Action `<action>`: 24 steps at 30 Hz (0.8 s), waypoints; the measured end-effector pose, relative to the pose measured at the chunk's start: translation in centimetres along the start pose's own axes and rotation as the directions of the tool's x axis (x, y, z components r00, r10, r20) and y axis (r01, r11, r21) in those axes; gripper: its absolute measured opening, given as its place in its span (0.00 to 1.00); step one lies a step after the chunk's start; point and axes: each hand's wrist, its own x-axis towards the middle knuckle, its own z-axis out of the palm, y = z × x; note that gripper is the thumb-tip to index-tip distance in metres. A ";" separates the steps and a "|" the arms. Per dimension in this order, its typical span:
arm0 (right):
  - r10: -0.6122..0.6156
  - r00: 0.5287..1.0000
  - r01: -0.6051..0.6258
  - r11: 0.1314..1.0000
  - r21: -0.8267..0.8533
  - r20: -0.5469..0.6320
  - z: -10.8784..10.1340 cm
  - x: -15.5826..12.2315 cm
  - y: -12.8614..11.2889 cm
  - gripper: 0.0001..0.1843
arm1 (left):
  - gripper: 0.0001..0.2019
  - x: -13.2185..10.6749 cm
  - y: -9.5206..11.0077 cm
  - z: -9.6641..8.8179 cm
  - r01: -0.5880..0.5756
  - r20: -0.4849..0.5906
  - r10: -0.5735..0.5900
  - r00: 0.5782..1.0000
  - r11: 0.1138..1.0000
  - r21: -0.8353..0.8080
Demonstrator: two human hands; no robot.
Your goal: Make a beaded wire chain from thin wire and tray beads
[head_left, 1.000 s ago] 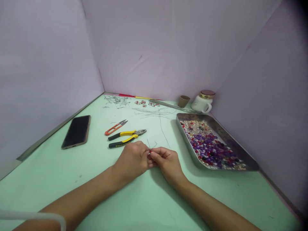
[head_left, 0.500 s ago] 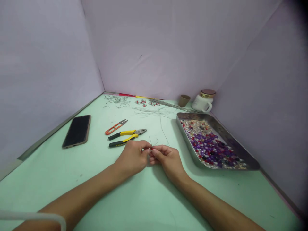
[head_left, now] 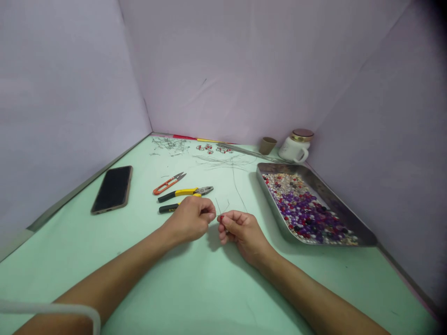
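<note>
My right hand (head_left: pixel 246 235) pinches a small red bead (head_left: pixel 222 217) between thumb and forefinger. Thin wire (head_left: pixel 218 205) rises from the bead, one end fairly straight and another bent. Just left of it, my left hand (head_left: pixel 193 217) is closed, its thumb and forefinger pressed together on what looks like a wire end beside the bead; their tips partly hide it. Behind the left hand lie combination pliers (head_left: pixel 186 191) with yellow and black handles, one handle partly covered by the hand.
Orange thread snips (head_left: pixel 169 184) and a phone (head_left: pixel 112 190) lie to the left. A metal tray (head_left: pixel 279 211) of mixed beads stands right. Farther back are loose wires (head_left: pixel 223 162), wire scraps (head_left: pixel 171 145), red-beaded wire pieces (head_left: pixel 208 149), a brown cup (head_left: pixel 267 145) and a lidded white mug (head_left: pixel 294 148).
My left hand has drawn away to the left, opening a small gap between the hands. The right hand has stayed nearly in place with the red bead, which shows more clearly.
</note>
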 end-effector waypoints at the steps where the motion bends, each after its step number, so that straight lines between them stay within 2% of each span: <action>1: 0.005 1.000 -0.005 1.000 0.002 0.021 0.0 0.0 0.0 0.13 | 0.06 0.0 -0.1 -0.1 -0.013 0.021 0.014 1.000 1.000 -0.012; 5: 0.028 0.994 -0.028 1.000 -0.002 0.103 -0.2 -0.2 0.0 0.13 | 0.05 0.0 -0.2 -0.4 -0.040 0.087 0.044 0.995 0.998 -0.051; 10: 0.086 0.975 -0.079 0.996 -0.043 0.203 -0.4 -0.5 0.0 0.11 | 0.05 -0.3 -0.1 -0.5 -0.081 0.110 0.084 0.990 0.996 -0.031; 12: 0.090 0.974 -0.081 0.995 -0.050 0.210 -0.4 -0.5 0.1 0.11 | 0.05 -0.3 -0.2 -0.5 -0.097 0.108 0.098 0.989 0.995 -0.014; 18: 0.011 0.992 -0.005 0.999 -0.050 0.123 -0.3 -0.4 -0.1 0.11 | 0.06 -0.2 -0.1 -0.7 -0.119 0.061 0.116 0.991 0.992 0.036; 24: 0.068 0.978 -0.051 0.995 -0.086 0.199 -0.4 -0.6 -0.3 0.12 | 0.06 -0.4 -0.1 -0.4 -0.127 0.094 0.123 0.988 0.991 0.034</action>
